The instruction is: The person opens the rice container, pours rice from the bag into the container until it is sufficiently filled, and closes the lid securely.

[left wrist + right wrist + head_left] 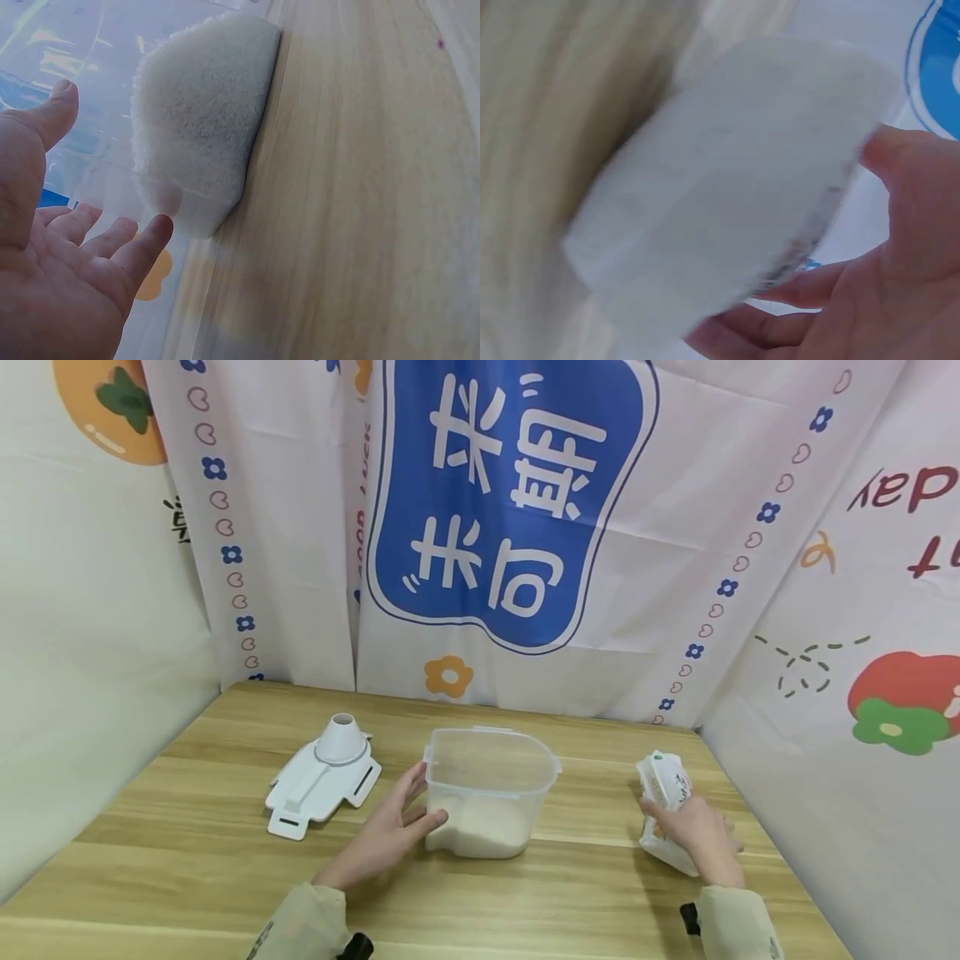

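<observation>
A clear plastic container (483,768) stands upright on the table, its top uncovered. White rice (202,112) fills its lower part. Spread around the container's left side is my left hand (390,827), fingers fairly straight and thumb apart, with fingertips right at the wall. Over on the right, my right hand (697,831) grips a white printed bag (662,777) between thumb and fingers. The bag (720,195) leans at a slant in the right wrist view and looks blurred there.
Left of the container, a flat white plastic lid (307,789) with slotted tabs lies on the wooden table (187,860). A white cone-shaped spout (341,742) rests on it. Printed white cloth (300,568) hangs behind the table and along both sides.
</observation>
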Demonstrator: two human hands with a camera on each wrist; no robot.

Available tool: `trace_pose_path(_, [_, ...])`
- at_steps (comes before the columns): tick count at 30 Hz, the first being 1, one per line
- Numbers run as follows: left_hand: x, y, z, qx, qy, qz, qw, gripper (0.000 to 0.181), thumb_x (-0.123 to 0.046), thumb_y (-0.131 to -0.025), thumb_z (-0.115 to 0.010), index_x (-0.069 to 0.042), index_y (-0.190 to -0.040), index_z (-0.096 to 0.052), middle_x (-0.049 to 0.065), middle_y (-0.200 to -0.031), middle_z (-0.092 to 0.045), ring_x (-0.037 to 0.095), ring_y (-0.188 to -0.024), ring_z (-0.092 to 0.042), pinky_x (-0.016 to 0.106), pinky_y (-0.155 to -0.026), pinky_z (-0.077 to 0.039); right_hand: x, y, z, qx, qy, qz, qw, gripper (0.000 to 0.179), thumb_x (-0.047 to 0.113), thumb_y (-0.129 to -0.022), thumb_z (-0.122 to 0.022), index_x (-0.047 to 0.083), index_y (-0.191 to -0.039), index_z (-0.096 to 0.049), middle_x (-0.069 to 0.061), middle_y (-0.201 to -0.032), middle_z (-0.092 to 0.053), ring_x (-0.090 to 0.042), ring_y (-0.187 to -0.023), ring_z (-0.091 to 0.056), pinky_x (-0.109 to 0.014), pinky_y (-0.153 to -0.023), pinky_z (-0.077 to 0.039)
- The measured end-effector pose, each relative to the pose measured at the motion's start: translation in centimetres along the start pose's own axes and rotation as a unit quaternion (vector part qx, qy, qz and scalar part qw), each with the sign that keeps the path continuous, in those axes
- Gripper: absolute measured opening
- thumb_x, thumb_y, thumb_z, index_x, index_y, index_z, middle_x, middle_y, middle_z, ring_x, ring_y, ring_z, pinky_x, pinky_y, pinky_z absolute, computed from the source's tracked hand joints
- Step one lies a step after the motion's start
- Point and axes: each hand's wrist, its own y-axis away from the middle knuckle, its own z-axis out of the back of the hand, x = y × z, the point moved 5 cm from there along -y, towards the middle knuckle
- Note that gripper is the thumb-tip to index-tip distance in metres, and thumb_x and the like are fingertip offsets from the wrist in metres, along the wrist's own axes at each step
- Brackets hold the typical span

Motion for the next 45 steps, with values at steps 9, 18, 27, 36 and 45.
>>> trace_pose_path(9, [-0.3,0.2,0.0,0.001,0.006,0.006,1.0000,0.091,-0.031,-0.093,-0.070,-0.013,-0.158,-0.008,0.009,-0.162,-0.011,0.030,-0.145,-0.019,0.047,-0.110,-0.033,5.9,4.2,1.3,-0.057,-0.128,0.097,0.9853,0.112,0.072,-0.080,-0.063,-0.011,-0.148,-0.028,-0.036,-0.146,-0.031,-0.053,-0.131,-0.028,-0.069,-0.104,-0.027])
trace_pose_path(18, [-0.2,0.5,-0.4,-0.001,-0.013,0.010,0.9999,0.091,-0.031,-0.093,-0.070,-0.013,-0.158,-0.009,0.009,-0.162,-0.011,0.031,-0.145,-0.020,0.043,-0.109,-0.034,12.0,7.5,-4.6,0.034,-0.417,0.185,0.8890,0.095,0.025,-0.073,-0.089,0.002,-0.149,-0.037,-0.015,-0.151,-0.038,-0.033,-0.139,-0.033,-0.049,-0.112,-0.031])
trace_pose_path(27, [0.1,0.5,0.1,-0.008,-0.012,0.007,0.9999,0.092,-0.034,-0.093,-0.070,-0.013,-0.158,-0.009,0.009,-0.162,-0.012,0.030,-0.145,-0.020,0.043,-0.109,-0.034,14.7,7.7,-8.0,0.034,-0.469,0.224,0.8538,0.083,0.020,-0.075,-0.088,0.006,-0.145,-0.045,-0.010,-0.143,-0.050,-0.030,-0.134,-0.041,-0.056,-0.109,-0.033])
trace_pose_path(36, [0.3,0.7,-0.3,-0.007,-0.007,0.010,0.9999,0.091,-0.032,-0.093,-0.071,-0.013,-0.158,-0.010,0.006,-0.162,-0.012,0.030,-0.145,-0.021,0.045,-0.110,-0.033,14.7,8.1,-8.6,0.033,-0.487,0.209,0.8472,0.082,0.018,-0.075,-0.087,0.005,-0.145,-0.045,-0.013,-0.143,-0.048,-0.032,-0.129,-0.047,-0.045,-0.104,-0.043])
trace_pose_path(45, [0.1,0.3,-0.5,-0.017,-0.012,0.006,0.9998,0.091,-0.034,-0.092,-0.071,-0.014,-0.158,-0.011,0.006,-0.162,-0.013,0.029,-0.144,-0.022,0.046,-0.109,-0.034,14.4,7.7,-8.2,0.032,-0.470,0.201,0.8590,0.082,0.024,-0.073,-0.089,0.009,-0.143,-0.048,-0.011,-0.143,-0.049,-0.028,-0.129,-0.047,-0.040,-0.102,-0.045])
